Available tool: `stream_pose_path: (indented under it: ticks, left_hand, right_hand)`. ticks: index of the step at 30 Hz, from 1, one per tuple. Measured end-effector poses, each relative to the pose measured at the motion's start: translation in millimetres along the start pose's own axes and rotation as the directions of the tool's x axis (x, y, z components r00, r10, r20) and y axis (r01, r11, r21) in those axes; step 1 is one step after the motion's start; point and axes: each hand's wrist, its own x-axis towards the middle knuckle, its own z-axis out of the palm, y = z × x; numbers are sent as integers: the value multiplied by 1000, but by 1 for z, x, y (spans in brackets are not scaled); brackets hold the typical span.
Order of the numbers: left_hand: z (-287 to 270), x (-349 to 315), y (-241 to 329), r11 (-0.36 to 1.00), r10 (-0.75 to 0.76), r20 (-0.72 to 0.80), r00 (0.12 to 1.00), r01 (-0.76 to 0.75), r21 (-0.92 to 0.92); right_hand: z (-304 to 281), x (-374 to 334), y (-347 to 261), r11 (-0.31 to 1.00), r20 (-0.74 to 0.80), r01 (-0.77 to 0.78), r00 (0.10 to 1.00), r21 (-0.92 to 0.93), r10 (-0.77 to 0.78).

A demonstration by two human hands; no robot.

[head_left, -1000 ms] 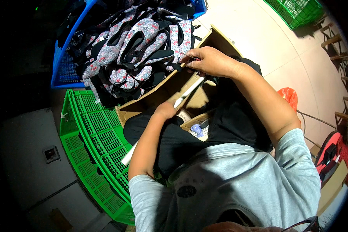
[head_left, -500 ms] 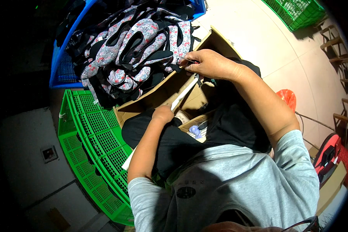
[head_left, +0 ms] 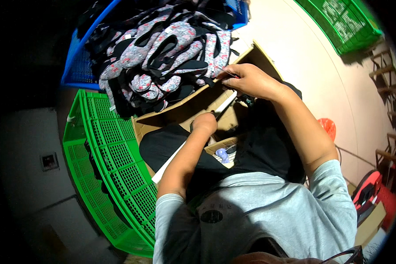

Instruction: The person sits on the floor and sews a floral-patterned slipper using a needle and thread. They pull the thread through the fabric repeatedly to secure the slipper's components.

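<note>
Standing at our left is a green crate (head_left: 119, 147) with latticed walls, and just beyond it a blue crate (head_left: 80, 64). We see a heap of floral fabric pieces (head_left: 174, 42) with black parts piled there, spilling toward us. A white strip (head_left: 168, 166) slants from beside our left forearm, up across the black-clad knee and over an open cardboard box (head_left: 174, 108). Our left hand (head_left: 204, 122) sits midway along that strip, its grip closed around it. Under the strip, in the box's near part, we spot a small purple object (head_left: 223, 154). Our right hand (head_left: 251, 82) is above the box near the strip's upper end, its grip pinched together on a thin dark tool (head_left: 231, 75), mostly hidden by the fingers; whether it touches the strip we cannot tell. Further right, we have an orange-red bag (head_left: 328, 127) and, beyond it on the pale floor (head_left: 312, 66), a green basket (head_left: 354, 27).
</note>
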Motion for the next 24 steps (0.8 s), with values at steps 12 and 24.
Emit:
stream_pose_path:
  ticks: [12, 24]
  left_hand:
    - [-72, -36, -60, 967, 43, -188, 981, 7, 255]
    - [-96, -97, -108, 977, 78, -294, 953, -15, 211]
  right_hand:
    - [11, 1, -25, 985, 127, -154, 982, 83, 143]
    - [18, -1, -16, 980, 106, -193, 977, 50, 187]
